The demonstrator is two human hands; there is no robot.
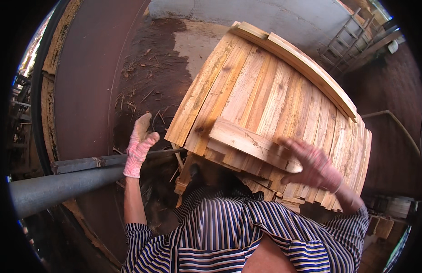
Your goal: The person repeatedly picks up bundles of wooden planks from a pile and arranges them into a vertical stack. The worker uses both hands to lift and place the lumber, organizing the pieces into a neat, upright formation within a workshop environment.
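"Looking for the short board (247, 140), where do we find it?"

"We see it just below the middle of the frame. It goes slantwise over the low edge of a big wood pile (270, 91). We can't tell if it lies flat."

"Which hand do we see by it?"

"We see the right hand (318, 168), in a pink glove, over the board's right end. It is blurry. Its fingers are near the top edge and its thumb looks lower down. We can't tell if they pinch the wood."

"And the pile?"

"We see lots of thin planks side by side, yellow and light brown. On top, near the upper right, long strips (302, 68) lie across them."

"What about our left hand (142, 145)?"

"We see it left of the pile, in a pink glove too. Its fingers are pressed together and point up. The thumb sticks out to the right."

"What is near it?"

"We see a round gray pipe (70, 185) at the lower left, with a flat bar (88, 163) just above it. A wide brown belt (90, 82) runs up the left side."

"And farther out?"

"We see a gray wall (247, 11) at the top, a ladder (347, 41) at the upper right, and our striped shirt (215, 223) at the bottom."
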